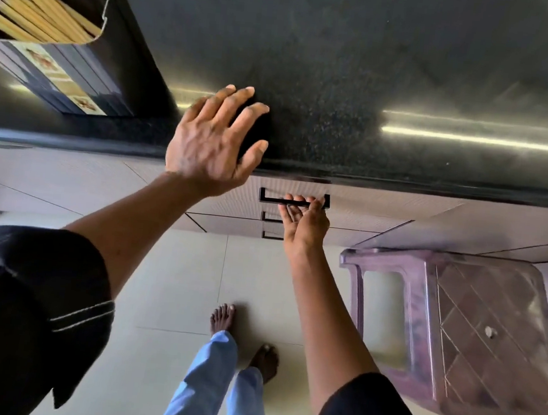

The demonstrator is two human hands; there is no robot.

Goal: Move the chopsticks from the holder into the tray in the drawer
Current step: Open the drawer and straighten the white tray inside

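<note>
The fingers (295,200) of the right hand (304,222) are curled palm-up around the black bar handle (276,201) of the top drawer (360,205), just under the front edge of the desk (380,67). The drawer front sits flush with the cabinet, shut, so the tray inside is hidden. Two more handles show just below the first, partly behind the hand.

The fingers (241,110) of the left hand (210,144) are spread wide and hold nothing; the hand hovers palm-down over the front edge of the dark speckled desk, left of the drawer handle. Whether it touches the surface cannot be told.

The chopsticks (30,10), a bundle of pale wooden sticks, stand packed in the dark holder (89,65) at the far left of the desk, well apart from both hands. The holder has a patterned strip down its side.

Below, on the pale tiled floor (165,280), bare feet and light blue trouser legs show, and a purple plastic stool (474,333) stands to the right of the drawers.
</note>
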